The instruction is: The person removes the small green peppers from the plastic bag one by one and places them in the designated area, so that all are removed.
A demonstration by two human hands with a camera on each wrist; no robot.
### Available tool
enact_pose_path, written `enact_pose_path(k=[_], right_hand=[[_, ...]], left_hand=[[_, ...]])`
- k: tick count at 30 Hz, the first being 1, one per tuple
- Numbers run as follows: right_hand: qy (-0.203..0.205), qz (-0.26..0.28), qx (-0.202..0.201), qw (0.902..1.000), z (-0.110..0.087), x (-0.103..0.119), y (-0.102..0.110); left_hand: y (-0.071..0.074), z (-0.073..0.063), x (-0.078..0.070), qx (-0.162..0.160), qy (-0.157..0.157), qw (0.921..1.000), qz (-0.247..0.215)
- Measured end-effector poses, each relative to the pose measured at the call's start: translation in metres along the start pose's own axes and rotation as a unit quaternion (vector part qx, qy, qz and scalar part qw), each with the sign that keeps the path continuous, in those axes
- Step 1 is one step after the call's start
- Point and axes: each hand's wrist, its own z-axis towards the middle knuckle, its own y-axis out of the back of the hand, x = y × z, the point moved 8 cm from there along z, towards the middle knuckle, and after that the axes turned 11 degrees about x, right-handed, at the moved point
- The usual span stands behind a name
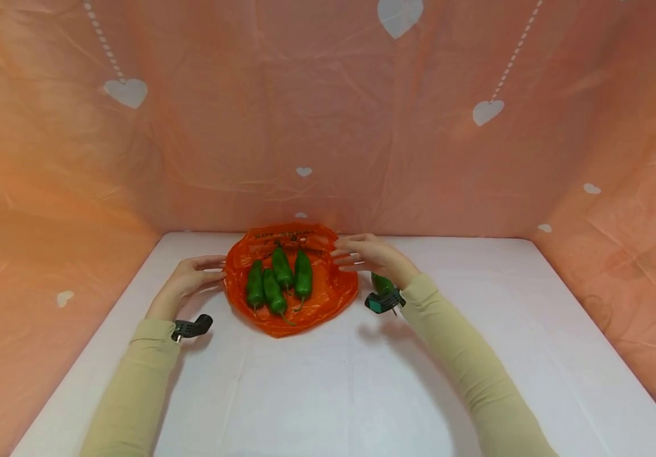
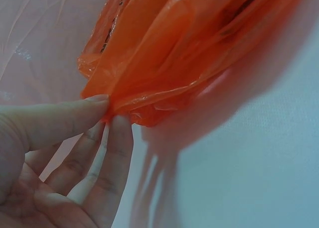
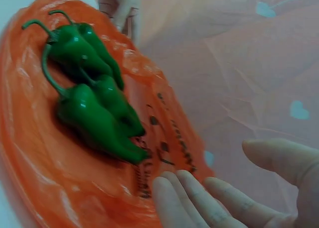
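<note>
With the fingers and thumb of the left hand, pinched a fold at the rim of the orange plastic bag; with the right hand, held the fingers long and the thumb apart by the opposite rim, but could not tell whether touching. Found the bag near the centre of the head view, spread mouth-up. Judged it thin, limp, very light, prone to crumple or tear; best taken by the rim, at left and right. Counted four long green peppers inside, stems toward the lower frame; judged these firm and slick, best grasped round the body. Saw a fifth green pepper right of centre, partly hidden by the right wrist camera. Beyond, saw white table below and heart-printed orange cloth above.
</note>
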Motion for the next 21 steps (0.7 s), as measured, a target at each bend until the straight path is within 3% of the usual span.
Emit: enact_pose_path(k=[7,14,21], right_hand=[[-0.011,0.030,0.004,0.9995,0.016,-0.015,-0.015],[-0.028,0.010,-0.003,0.9995,0.022,-0.020,-0.020],[-0.035,-0.005,-0.006,0.9994,0.029,-0.029,-0.024]], left_hand=[[-0.002,0.000,0.000,-0.002,0.005,0.9999,-0.009],[-0.002,-0.001,0.002,-0.010,0.025,0.9996,0.003],[-0.001,0.000,0.003,-0.011,0.017,0.9998,0.003]])
